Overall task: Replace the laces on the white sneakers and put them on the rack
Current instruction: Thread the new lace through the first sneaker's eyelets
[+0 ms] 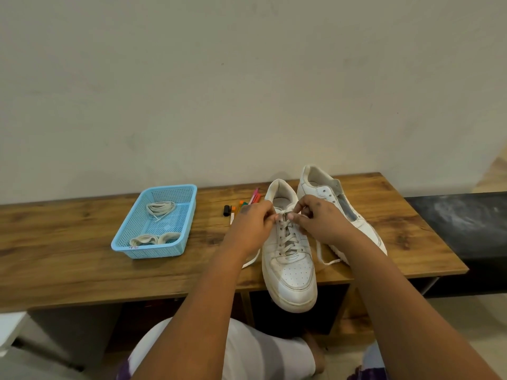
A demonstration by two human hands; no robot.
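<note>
White sneakers (290, 259), light-blue perforated basket (189, 198), wood-grain brown table (82, 256).

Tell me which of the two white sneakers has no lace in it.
The far sneaker, right of the hands, tilted on its side with bare eyelets. The near sneaker stands upright, already laced.

I see a wood-grain bench (82, 242) against a plain grey-green wall (219, 78), with a dark slab (461, 223) alongside.

Both forearms bare, no sleeves, no watch or rings visible. Left hand (253, 223) and right hand (319, 218) each show a dark smudge on the back. White trousers (247, 352) at bottom centre; purple-patterned fabric (367, 371) at lower right edge.
</note>
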